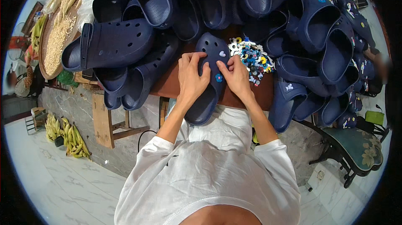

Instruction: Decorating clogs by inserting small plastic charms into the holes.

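A navy clog point(204, 110) lies between my hands, its toe pointing away from me and its heel over my lap. A white heart charm point(222, 54) and a blue flower charm point(219, 77) sit on its upper. My left hand point(191, 76) grips the clog's left side, the fingertips and thumb on the upper. My right hand point(237, 76) is closed at the right edge, its thumb resting on the upper just below the heart; whether a small piece is under that thumb is hidden. Right beside it lies a pile of small colourful charms point(253, 59).
Plain navy clogs point(117, 43) are heaped at the left and back of the brown table point(167, 83). Clogs bearing charms point(293, 93) are piled at the right. A wooden stool point(102, 120), corn cobs point(75, 139) and a patterned chair point(356, 149) stand around; a grain tray point(48, 47) is far left.
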The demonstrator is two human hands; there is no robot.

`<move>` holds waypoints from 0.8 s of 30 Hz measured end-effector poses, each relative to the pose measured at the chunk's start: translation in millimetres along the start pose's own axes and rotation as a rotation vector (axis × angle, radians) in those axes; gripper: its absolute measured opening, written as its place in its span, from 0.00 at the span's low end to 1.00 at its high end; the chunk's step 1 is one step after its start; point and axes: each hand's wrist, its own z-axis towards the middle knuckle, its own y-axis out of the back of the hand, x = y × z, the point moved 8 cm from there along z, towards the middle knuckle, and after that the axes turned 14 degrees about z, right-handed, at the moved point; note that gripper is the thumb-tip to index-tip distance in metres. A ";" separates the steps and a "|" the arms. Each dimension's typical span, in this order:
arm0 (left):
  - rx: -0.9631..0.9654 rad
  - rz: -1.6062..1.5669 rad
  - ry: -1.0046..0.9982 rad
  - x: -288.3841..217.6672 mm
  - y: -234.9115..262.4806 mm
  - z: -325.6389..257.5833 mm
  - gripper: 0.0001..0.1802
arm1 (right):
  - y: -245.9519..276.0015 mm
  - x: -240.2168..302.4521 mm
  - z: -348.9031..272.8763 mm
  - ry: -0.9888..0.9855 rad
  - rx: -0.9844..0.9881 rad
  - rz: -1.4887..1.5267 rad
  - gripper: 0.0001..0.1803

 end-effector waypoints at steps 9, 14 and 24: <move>-0.052 0.010 -0.014 -2.1 -0.9 -1.2 0.14 | 3.2 -11.8 -9.9 0.230 -0.083 -0.148 0.05; -0.069 0.001 0.016 -0.3 0.5 -1.8 0.12 | 45.4 -15.2 -8.9 0.229 -0.256 -0.252 0.07; -0.175 -0.016 -0.006 3.9 3.4 -5.6 0.08 | 32.8 23.5 -32.5 0.180 -0.059 0.012 0.18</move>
